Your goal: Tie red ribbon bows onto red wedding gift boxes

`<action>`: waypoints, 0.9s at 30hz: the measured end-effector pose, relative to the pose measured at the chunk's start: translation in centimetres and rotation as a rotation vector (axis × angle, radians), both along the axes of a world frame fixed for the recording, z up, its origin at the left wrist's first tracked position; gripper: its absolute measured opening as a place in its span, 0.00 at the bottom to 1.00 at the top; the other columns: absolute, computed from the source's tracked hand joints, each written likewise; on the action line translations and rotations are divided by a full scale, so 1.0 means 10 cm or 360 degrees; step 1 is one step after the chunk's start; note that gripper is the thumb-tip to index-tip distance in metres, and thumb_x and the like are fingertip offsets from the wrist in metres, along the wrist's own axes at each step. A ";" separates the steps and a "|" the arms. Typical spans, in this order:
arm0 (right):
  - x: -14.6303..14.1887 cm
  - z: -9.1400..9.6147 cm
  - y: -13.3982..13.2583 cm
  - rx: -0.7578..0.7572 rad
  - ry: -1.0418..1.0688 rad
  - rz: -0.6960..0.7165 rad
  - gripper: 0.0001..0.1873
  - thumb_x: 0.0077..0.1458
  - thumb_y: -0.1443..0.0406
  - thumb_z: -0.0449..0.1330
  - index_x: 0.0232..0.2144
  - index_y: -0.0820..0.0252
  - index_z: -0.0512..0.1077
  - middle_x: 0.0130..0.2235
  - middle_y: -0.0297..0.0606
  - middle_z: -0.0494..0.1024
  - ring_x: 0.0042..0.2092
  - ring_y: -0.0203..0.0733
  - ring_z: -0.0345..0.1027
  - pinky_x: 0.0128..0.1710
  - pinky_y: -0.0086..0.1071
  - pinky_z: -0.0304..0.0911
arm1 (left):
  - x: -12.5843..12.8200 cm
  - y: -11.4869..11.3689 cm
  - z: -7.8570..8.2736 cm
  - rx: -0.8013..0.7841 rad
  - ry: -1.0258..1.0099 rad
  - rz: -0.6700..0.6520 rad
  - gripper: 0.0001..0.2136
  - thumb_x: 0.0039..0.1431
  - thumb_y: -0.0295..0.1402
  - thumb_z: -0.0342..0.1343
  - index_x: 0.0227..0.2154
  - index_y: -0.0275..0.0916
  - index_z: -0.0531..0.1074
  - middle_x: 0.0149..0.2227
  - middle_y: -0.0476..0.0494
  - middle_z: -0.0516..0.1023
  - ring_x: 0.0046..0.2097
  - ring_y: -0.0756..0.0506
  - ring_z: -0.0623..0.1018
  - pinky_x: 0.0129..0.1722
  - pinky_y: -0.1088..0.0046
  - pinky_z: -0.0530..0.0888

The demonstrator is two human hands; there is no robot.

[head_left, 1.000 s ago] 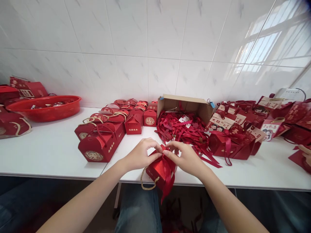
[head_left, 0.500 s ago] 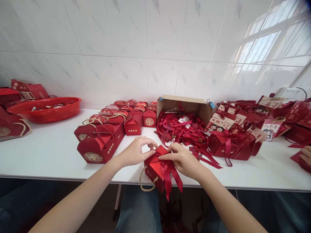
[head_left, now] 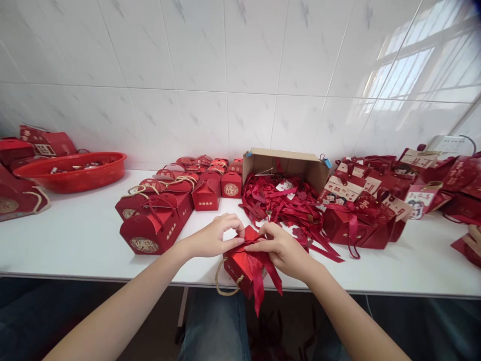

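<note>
A small red gift box [head_left: 237, 273] with a twisted rope handle [head_left: 221, 288] sits tilted at the table's front edge, between my hands. Red ribbon [head_left: 259, 283] lies across its top, and two tails hang down the near side. My left hand [head_left: 220, 235] is at the top left of the box, thumb and fingers closed in a pinch on the ribbon. From the right, my right hand [head_left: 280, 248] pinches the ribbon near its middle, with the index finger laid along it. The exact fingertip contact is partly hidden.
Several finished-looking red boxes [head_left: 150, 233] stand to the left. Behind my hands, a cardboard box [head_left: 289, 154] spills red ribbons [head_left: 278, 200]. Tagged red boxes [head_left: 353, 225] crowd the right. A red basin [head_left: 75, 180] stands far left; another person's hand [head_left: 474, 240] shows far right.
My left fingertips have shifted slightly at the top of the box. The ribbon tails hang a little differently, the front one lower. The box stays in place.
</note>
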State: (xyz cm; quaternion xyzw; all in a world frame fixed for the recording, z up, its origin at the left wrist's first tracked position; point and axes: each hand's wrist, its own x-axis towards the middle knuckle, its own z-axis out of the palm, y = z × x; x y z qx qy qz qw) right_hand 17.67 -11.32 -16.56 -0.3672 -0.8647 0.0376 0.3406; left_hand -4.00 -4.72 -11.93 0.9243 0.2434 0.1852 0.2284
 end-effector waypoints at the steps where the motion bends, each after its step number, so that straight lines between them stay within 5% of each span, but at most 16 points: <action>1: 0.00 0.00 0.00 -0.0006 -0.0002 -0.0004 0.26 0.55 0.79 0.49 0.45 0.47 0.76 0.38 0.40 0.69 0.39 0.41 0.62 0.38 0.35 0.64 | 0.00 0.00 0.00 -0.0005 0.0006 0.0002 0.06 0.59 0.35 0.52 0.30 0.40 0.70 0.36 0.45 0.71 0.41 0.45 0.70 0.43 0.70 0.69; 12: 0.00 -0.03 -0.01 -0.0085 0.0033 0.0011 0.27 0.54 0.79 0.49 0.45 0.48 0.76 0.38 0.39 0.69 0.39 0.39 0.64 0.39 0.34 0.65 | -0.03 0.09 -0.06 -0.0063 -0.0023 -0.0054 0.08 0.60 0.39 0.52 0.31 0.41 0.69 0.42 0.43 0.71 0.49 0.45 0.69 0.52 0.67 0.66; 27: -0.02 -0.05 -0.01 -0.0097 0.0093 0.0043 0.25 0.55 0.78 0.48 0.45 0.53 0.77 0.39 0.42 0.69 0.39 0.40 0.65 0.38 0.34 0.65 | -0.03 0.06 -0.07 -0.0008 -0.0028 0.0334 0.12 0.61 0.40 0.50 0.25 0.39 0.66 0.29 0.49 0.71 0.35 0.47 0.71 0.37 0.72 0.67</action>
